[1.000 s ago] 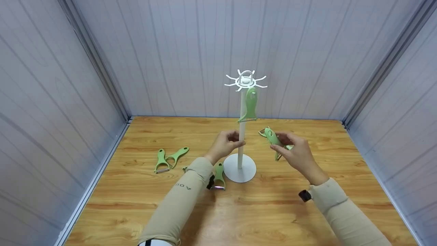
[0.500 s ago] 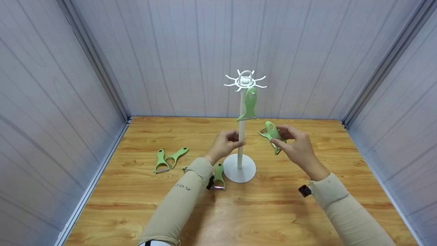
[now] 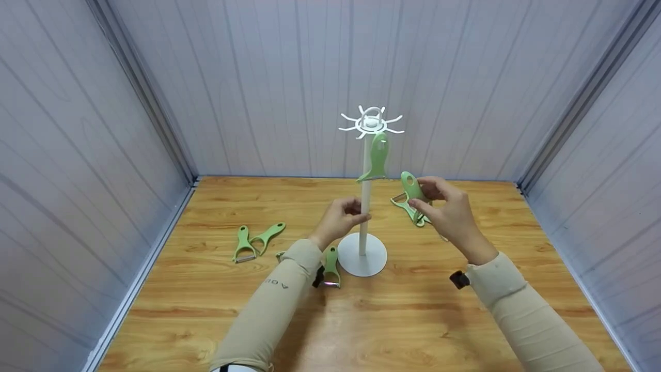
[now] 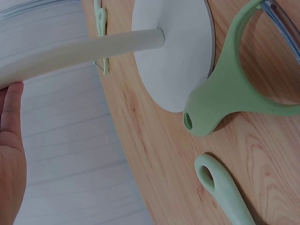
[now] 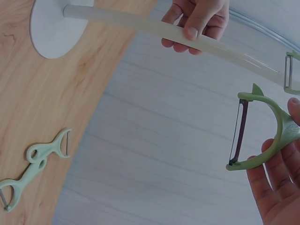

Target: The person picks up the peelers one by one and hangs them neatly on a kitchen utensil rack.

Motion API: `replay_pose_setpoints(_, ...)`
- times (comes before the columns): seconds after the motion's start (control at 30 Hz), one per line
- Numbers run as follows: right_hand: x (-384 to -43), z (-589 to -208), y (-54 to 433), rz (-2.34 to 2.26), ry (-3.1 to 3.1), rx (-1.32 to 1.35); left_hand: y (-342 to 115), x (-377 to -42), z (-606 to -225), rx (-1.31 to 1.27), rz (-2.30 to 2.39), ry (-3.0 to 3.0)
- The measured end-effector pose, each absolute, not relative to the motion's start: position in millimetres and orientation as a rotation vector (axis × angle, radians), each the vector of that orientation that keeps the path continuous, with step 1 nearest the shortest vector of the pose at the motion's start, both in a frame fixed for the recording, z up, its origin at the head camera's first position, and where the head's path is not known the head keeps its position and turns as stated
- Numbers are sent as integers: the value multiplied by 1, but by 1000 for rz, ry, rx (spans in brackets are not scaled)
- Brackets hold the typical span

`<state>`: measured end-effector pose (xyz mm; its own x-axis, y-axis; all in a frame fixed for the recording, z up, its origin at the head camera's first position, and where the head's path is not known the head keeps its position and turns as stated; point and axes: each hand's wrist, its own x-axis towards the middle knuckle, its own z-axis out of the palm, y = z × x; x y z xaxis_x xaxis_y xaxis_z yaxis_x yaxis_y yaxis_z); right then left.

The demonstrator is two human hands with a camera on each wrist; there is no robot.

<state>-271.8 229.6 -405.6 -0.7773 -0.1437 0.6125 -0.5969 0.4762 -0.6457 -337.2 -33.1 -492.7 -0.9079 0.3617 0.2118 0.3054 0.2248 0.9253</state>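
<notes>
Right hand (image 3: 449, 212): the green peeler (image 3: 411, 187) is pinched between thumb and fingers low on its handle; it is held in the air to the right of the pole (image 3: 366, 192), apart from it, with the holed end turned up and the blade (image 5: 242, 133) toward the table.

Peeler handling: light and stiff, probably hard plastic, perhaps a little slippery where smooth; best taken by the handle, with the hole left free and the fingers kept off the blade.

Left hand (image 3: 338, 219): the white pole is grasped between thumb and curled fingers, above the round base (image 3: 375, 262); a slim upright, likely stiff but easily tipped, so best steadied at mid-height.

Hook ring (image 3: 371, 124): carried at the pole's top; one peeler (image 3: 379, 155) is hung from a front hook, blade end down.

Table (image 3: 413, 325): two peelers (image 5: 49, 149) are seen beyond the right hand, handle ends overlapping; another (image 3: 331, 258) is laid just beside the base, one is mostly hidden by the left sleeve (image 3: 279, 299), and a pair (image 3: 242, 238) lies farther left.
</notes>
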Motion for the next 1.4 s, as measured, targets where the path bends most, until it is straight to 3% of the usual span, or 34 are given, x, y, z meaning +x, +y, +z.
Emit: replay_pose_setpoints(1.4, -286, -338, 211, 1196, -2092, 637, -33, -338, -493, 674, 1827, 2388)
